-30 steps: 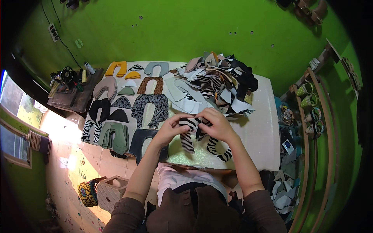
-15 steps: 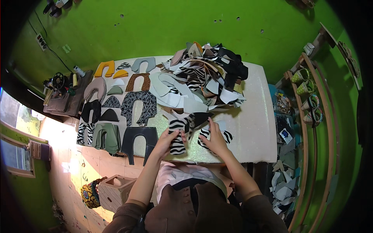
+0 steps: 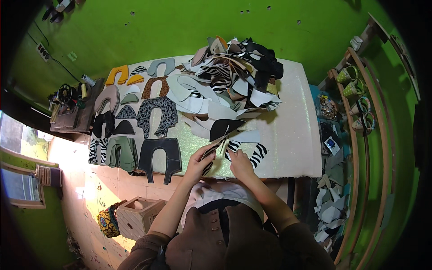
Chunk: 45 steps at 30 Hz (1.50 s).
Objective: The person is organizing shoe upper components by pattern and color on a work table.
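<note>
"The left hand [image 3: 198, 164] is grasping something, yes?"

"Yes, it pinches a zebra-striped piece [image 3: 217, 146], which is raised above the table [image 3: 299, 130] and turned almost edge-on."

"And the right hand [image 3: 241, 164]?"

"It is just beside, half curled, at a second striped piece [image 3: 258, 155] which lies flat on the table. From where I stand, I cannot tell if it grips this piece or only rests on it."

"What is lying beyond them?"

"A black curved piece [image 3: 223, 129] and, near to it, a pale blue piece [image 3: 247, 136]. Behind these there is a big heap of mixed pieces [image 3: 234, 74]."

"And on the left side?"

"There I see a dark arch-shaped piece [image 3: 159, 145], and beside it a green stack [image 3: 121, 153] of similar shape."
</note>
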Motion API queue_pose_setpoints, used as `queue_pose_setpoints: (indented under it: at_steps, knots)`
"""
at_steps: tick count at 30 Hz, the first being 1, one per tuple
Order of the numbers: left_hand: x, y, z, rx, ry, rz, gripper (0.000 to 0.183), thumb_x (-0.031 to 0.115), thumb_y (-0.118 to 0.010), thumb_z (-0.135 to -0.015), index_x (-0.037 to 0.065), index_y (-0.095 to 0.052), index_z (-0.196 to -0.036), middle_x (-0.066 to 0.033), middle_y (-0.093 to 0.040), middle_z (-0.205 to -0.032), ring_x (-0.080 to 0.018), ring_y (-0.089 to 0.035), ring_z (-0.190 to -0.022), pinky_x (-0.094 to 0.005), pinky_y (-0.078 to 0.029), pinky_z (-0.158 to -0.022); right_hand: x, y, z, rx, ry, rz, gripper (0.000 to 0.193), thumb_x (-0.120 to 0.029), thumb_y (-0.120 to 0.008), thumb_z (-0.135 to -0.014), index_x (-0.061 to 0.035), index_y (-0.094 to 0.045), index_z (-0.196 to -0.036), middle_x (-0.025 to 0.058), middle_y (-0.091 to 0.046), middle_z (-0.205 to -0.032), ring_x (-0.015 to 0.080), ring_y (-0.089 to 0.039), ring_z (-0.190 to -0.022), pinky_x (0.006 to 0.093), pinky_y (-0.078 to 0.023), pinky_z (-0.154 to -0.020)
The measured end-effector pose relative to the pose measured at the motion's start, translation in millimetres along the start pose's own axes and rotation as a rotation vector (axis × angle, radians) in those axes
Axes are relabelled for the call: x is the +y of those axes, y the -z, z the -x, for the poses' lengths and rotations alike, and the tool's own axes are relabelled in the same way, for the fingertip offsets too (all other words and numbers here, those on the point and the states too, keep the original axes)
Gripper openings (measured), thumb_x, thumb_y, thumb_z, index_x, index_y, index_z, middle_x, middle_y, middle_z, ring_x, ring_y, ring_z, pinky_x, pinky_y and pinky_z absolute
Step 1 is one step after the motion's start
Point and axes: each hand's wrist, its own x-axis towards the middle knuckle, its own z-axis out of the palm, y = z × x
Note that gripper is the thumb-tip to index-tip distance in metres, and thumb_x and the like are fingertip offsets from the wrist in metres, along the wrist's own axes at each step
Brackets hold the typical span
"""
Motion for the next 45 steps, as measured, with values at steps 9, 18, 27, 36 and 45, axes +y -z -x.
queue_pose_setpoints:
  at_steps: [9,18,27,36,45]
  knots:
    - [17.6,-5.2,-3.5,0.096,-0.138,-0.006,0.024,0.011,-0.047,-0.091,0.0,-0.047,-0.112,-0.0012,-0.052,-0.086,-0.0079,-0.046,-0.078,-0.0218,-0.038,-0.073,3.6,36.3,-2.8,-0.041,-0.148,-0.641,0.049,-0.007,-0.063,-0.071,-0.0057,-0.049,-0.118,0.0072,-0.046,-0.094,0.0154,-0.052,-0.077,0.0256,-0.045,-0.066]
    - [-11.8,-36.4,-21.1,0.092,-0.357,-0.399,0.031,0.017,-0.04,-0.094,-0.001,-0.039,-0.12,-0.0078,-0.052,-0.087,-0.0137,-0.051,-0.082,-0.0255,-0.041,-0.077,-32.6,58.4,-13.7,0.183,-0.455,-1.893,0.031,0.001,-0.051,-0.083,-0.0036,-0.044,-0.113,0.0056,-0.048,-0.094,0.0138,-0.055,-0.08,0.0271,-0.049,-0.072]
    - [-47.7,2.5,-28.5,0.046,-0.277,-0.543,0.029,0.021,-0.041,-0.094,0.002,-0.048,-0.115,-0.008,-0.054,-0.078,-0.0143,-0.05,-0.069,-0.0273,-0.042,-0.065,11.7,15.6,-7.6,0.049,0.262,-0.494,0.028,0.001,-0.05,-0.076,-0.0015,-0.053,-0.104,0.0129,-0.052,-0.101,0.0284,-0.053,-0.095,0.0334,-0.044,-0.085]
    - [-38.5,6.4,-17.9,0.034,-0.14,-0.566,0.029,0.02,-0.043,-0.093,0.002,-0.047,-0.116,-0.0149,-0.059,-0.088,-0.0223,-0.059,-0.08,-0.0312,-0.045,-0.074,25.0,14.4,25.6,-0.194,0.508,0.019,0.084,-0.051,-0.07,-0.061,-0.0156,-0.04,-0.131,0.0088,-0.038,-0.135,0.0267,-0.032,-0.127,0.043,-0.024,-0.106]
    - [-49.6,5.7,-8.1,-0.034,-0.123,-0.599,0.03,0.019,-0.045,-0.092,-0.001,-0.048,-0.114,-0.0187,-0.059,-0.097,-0.0256,-0.06,-0.089,-0.0316,-0.045,-0.079,25.0,35.3,20.1,-0.436,0.542,0.324,0.103,-0.037,-0.079,-0.051,-0.026,-0.026,-0.138,0.0008,-0.026,-0.144,0.0234,-0.026,-0.132,0.0455,-0.02,-0.108]
